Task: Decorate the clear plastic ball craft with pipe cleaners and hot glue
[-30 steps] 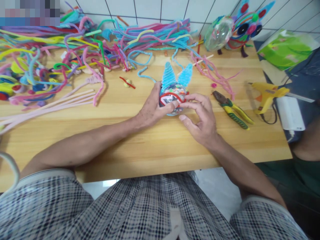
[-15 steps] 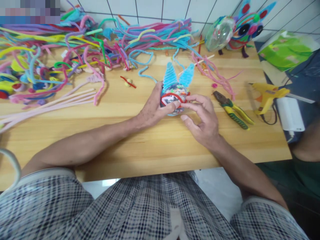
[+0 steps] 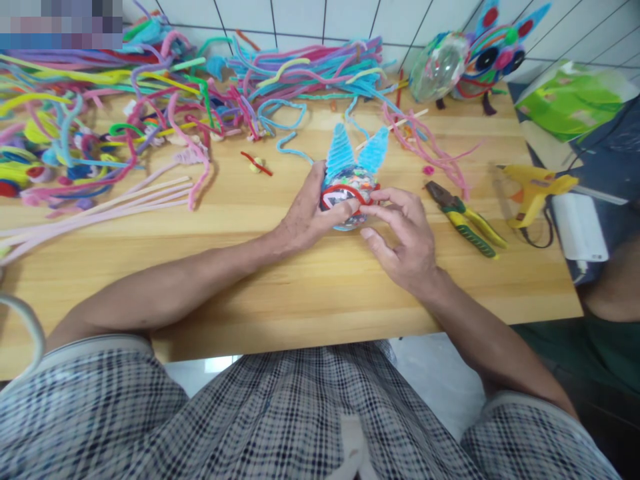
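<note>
A round craft animal head [image 3: 353, 179] with two blue pipe-cleaner ears stands upright near the middle of the table. Around its front runs a red pipe cleaner [image 3: 345, 189], bent into outlines over a whitish patch. My left hand [image 3: 313, 210] is closed round the head's left side, with the thumb pressed across its front. At the right side, the first two fingertips of my right hand [image 3: 403, 233] touch the red pipe cleaner. That hand's thumb stands apart below, and its fingers are spread. The head's back and underside are hidden.
Pliers [image 3: 465, 220] and a yellow glue gun [image 3: 535, 193] lie to the right. Many coloured pipe cleaners [image 3: 310, 70] spread along the back and left. A finished-looking animal figure [image 3: 495, 63] stands at the back right. Another person's arm [image 3: 617, 287] shows at the right edge.
My right fingertips have shifted very slightly at the red pipe cleaner, whose front outline looks a little flatter. My left hand keeps its hold on the head.
</note>
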A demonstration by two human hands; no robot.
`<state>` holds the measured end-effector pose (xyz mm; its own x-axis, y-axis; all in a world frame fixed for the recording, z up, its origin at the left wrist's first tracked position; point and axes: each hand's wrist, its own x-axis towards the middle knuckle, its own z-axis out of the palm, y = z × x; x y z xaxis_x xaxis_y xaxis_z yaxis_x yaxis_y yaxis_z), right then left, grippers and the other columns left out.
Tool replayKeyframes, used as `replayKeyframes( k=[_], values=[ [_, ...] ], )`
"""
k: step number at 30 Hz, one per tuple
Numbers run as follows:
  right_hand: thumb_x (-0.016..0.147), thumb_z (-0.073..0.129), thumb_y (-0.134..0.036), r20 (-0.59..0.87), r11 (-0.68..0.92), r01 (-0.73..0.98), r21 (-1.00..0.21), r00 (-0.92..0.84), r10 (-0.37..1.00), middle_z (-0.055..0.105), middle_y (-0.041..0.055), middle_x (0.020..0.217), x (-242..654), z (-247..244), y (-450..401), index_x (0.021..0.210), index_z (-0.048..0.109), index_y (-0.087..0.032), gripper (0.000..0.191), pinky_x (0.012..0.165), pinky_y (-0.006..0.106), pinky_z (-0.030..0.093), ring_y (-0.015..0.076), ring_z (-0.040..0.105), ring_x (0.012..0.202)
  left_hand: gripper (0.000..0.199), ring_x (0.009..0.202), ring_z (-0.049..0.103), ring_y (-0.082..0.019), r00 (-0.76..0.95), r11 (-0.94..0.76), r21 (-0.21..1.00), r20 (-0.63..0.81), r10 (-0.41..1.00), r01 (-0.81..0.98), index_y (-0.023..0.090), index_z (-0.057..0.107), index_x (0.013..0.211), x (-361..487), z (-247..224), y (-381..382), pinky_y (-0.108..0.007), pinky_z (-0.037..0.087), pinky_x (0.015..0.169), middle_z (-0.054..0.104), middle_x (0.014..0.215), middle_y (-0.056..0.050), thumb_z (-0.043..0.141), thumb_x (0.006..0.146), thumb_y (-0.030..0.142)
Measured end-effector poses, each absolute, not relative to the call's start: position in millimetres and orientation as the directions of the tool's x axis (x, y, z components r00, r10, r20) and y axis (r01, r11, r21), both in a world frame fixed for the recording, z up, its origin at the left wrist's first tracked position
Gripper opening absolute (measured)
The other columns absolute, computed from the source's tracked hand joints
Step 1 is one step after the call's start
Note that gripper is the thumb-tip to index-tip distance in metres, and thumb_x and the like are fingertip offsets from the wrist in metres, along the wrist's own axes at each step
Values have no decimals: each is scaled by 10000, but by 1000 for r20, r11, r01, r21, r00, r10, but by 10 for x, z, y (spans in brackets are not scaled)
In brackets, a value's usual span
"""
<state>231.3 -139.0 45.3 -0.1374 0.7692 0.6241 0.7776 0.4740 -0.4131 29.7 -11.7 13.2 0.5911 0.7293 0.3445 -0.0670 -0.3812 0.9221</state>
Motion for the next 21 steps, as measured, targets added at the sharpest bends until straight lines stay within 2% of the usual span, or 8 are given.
replayKeyframes(
  k=[6,12,17,21],
  values=[
    [1048,740,-292,678,511,745,-430,-107,727,790,95,1384,2307,475,-1365,1402,702,-335,358,1082,562,653,310,760,1291,734,1266,725,-325,591,-377,924,342,730,-67,295,534,1427,314,108,-97,-533,652,1095,716,1356,-87,784,947,790],
    [1035,743,-331,624,468,778,-419,-128,771,766,87,1442,2348,441,-1370,1433,689,-353,402,1151,615,600,342,737,1329,753,1219,736,-326,552,-386,921,348,758,-50,291,551,1393,346,103,-104,-545,672,1058,720,1287,-84,766,927,842],
    [1034,739,-323,650,480,796,-368,-149,745,765,82,1447,2364,400,-1367,1464,680,-382,438,1095,613,632,345,740,1318,776,1277,723,-345,575,-372,926,340,744,-66,287,546,1414,346,94,-109,-565,648,1101,722,1332,-92,779,922,840],
    [1039,733,-322,667,472,807,-354,-135,733,772,92,1434,2352,385,-1367,1453,699,-376,418,1027,595,666,343,750,1306,782,1236,750,-341,568,-391,919,350,745,-53,283,563,1424,341,99,-106,-579,661,1088,737,1317,-89,774,924,846]
  ],
)
